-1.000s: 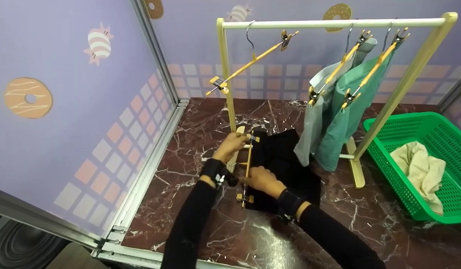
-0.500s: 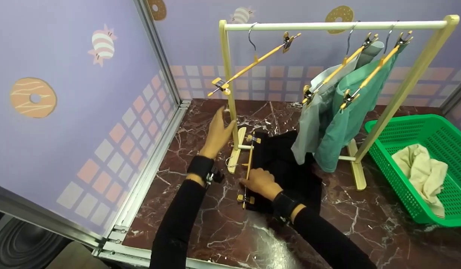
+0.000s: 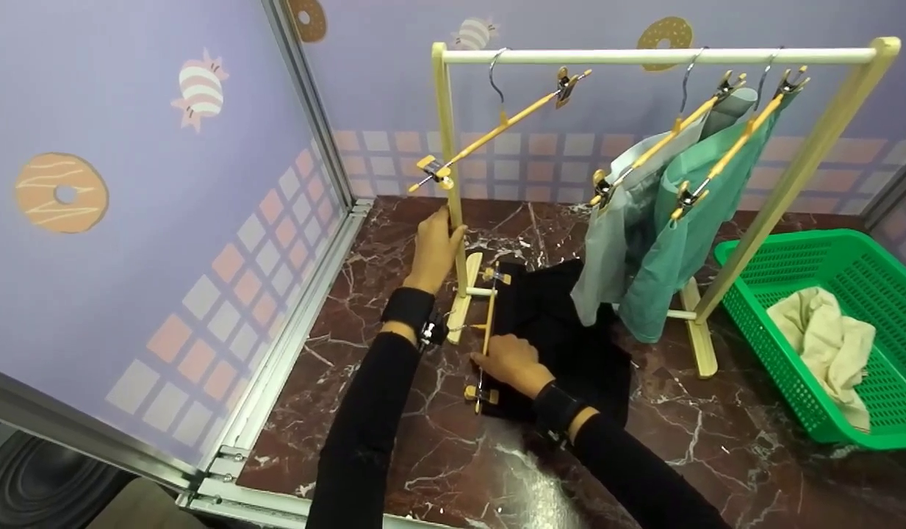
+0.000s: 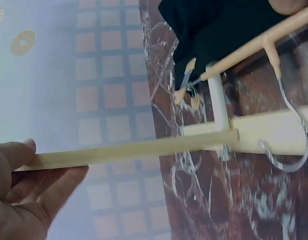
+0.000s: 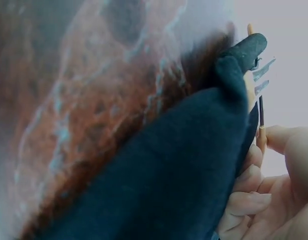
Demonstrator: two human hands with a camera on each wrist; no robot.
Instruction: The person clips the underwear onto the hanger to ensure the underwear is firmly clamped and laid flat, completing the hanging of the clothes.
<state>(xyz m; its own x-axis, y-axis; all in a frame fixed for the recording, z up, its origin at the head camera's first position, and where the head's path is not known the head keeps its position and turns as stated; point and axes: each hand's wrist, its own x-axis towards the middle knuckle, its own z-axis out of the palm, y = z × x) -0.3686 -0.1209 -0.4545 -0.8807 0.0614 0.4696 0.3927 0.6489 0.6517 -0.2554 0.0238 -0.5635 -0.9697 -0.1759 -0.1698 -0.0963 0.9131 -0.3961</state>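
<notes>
My left hand point(image 3: 433, 250) grips the left wooden post point(image 3: 455, 176) of the clothes rack; in the left wrist view, thumb and fingers point(image 4: 64, 187) close round that post. My right hand point(image 3: 515, 361) holds the wooden bar of a clip hanger point(image 3: 490, 316) low over the table. Black trousers point(image 3: 563, 330), or a similar dark garment, hang from that hanger's two clips and lie on the marble-patterned table. In the right wrist view, thumb and curled fingers point(image 5: 248, 200) hold the bar next to the dark cloth point(image 5: 158, 170). The hanger's metal hook point(image 4: 293, 145) lies beside the rack's foot.
A bare clip hanger point(image 3: 511, 125) hangs at the rack's left. Grey point(image 3: 603, 257) and green point(image 3: 673, 250) garments hang on clip hangers to the right. A green basket point(image 3: 776, 353) with a cream cloth point(image 3: 827, 345) stands at the right. Walls border the table.
My left hand has left the hanger's far clip, moved up and away, and taken hold of the rack's left post. The right hand stays on the hanger.
</notes>
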